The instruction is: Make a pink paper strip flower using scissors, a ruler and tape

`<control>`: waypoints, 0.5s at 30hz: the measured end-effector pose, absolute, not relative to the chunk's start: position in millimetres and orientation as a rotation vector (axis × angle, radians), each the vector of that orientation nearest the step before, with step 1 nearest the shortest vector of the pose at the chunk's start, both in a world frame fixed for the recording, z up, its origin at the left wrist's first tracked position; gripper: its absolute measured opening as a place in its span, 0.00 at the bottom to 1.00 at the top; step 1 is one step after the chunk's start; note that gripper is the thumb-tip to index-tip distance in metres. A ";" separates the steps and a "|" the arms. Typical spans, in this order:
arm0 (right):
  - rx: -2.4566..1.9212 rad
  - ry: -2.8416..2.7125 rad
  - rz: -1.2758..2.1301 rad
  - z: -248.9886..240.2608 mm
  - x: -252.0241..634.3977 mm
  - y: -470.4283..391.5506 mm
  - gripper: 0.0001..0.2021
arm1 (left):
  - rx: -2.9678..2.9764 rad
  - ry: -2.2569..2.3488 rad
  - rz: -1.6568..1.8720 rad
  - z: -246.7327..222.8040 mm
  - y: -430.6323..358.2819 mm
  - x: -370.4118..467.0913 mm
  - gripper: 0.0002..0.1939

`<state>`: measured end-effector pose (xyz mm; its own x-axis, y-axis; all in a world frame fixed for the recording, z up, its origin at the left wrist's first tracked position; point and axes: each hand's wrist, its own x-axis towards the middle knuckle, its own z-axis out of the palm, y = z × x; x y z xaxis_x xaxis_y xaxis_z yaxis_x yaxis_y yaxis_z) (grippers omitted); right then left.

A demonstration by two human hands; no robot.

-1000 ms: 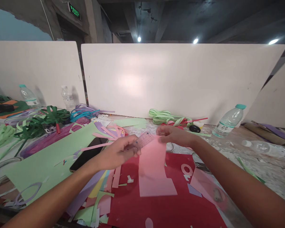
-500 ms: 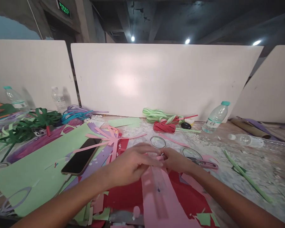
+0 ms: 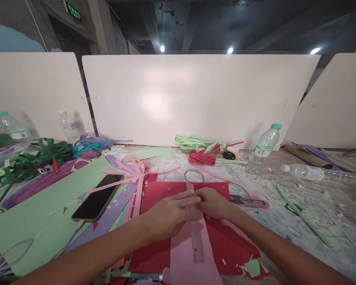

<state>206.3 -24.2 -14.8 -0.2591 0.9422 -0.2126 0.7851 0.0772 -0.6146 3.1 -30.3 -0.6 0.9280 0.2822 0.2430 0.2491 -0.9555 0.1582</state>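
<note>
A clear plastic ruler (image 3: 197,241) lies lengthwise on a strip of pink paper (image 3: 184,263). Beneath them is a sheet of red paper (image 3: 154,198). My left hand (image 3: 175,211) reaches across from the left, its fingers stretched out and resting flat on the upper part of the ruler. At the ruler's right edge, my right hand (image 3: 212,202) has its fingers curled together beside the left fingertips. Whatever its fingers pinch, if anything, is hidden.
A phone (image 3: 97,198) lies left on green paper (image 3: 47,198), near a pink paper-strip cluster (image 3: 138,174). Scissors or a cutter (image 3: 249,201) lies right. Tape rings (image 3: 194,175), ribbon bundles (image 3: 201,157) and a bottle (image 3: 265,144) stand behind. White boards (image 3: 195,99) wall the back.
Both hands have come down slightly toward me, and the red sheet's upper edge now shows. The ruler lies flatter and clearer on the pink strip. The view has shifted a little to the right.
</note>
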 end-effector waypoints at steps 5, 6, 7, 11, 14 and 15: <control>-1.777 -2.044 1.091 -16.3 214.2 -19.6 0.03 | 2.836 0.413 0.275 0.4 -33.9 0.9 0.25; -1.783 -2.027 1.070 -16.0 215.7 -20.2 0.04 | 2.799 0.476 0.272 1.6 -34.8 -0.3 0.27; -1.784 -2.015 1.037 -15.7 216.6 -20.7 0.06 | 2.761 0.552 0.261 2.5 -35.1 -1.3 0.29; -1.768 -1.993 0.963 -17.2 215.2 -19.4 0.09 | 2.615 0.795 0.076 -0.2 -27.8 -0.7 0.38; -1.767 -1.974 1.019 -19.8 212.2 -15.3 0.09 | 2.568 0.829 -0.035 -7.1 -17.7 3.7 0.50; -1.770 -1.967 1.038 -20.6 211.6 -13.9 0.09 | 2.561 0.832 -0.047 -9.3 -14.6 5.3 0.51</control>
<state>211.6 -13.9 -20.6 -0.1974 0.9502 -0.2410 0.7350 -0.0192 -0.6778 5.3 -14.6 -9.3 0.8180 0.5510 -0.1654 0.5661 -0.7198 0.4018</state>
